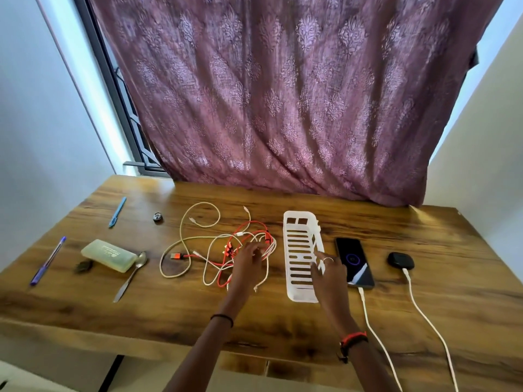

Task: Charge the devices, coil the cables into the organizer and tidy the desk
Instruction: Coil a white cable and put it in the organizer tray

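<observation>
Left grip [249, 260] spread on tangled cables [253, 235], right grip [329, 271] pinching slotted white plastic organizer [301, 296] wall.

White and orange cables [226, 244] are tangled on the desk [283, 321]. Their right side is touched by the left hand [249, 263], whose fingers [256, 247] are too blurred for a grip to be told. The right wall of the white organizer [289, 261] is held by the right hand [331, 274]. Right of it a lit phone [355, 261] is laid, and farther right a black case [400, 260]; white leads [373, 329] are plugged into both. At the left, pens [117, 212], a spoon [131, 275] and a green box [109, 255] are seen.
</observation>
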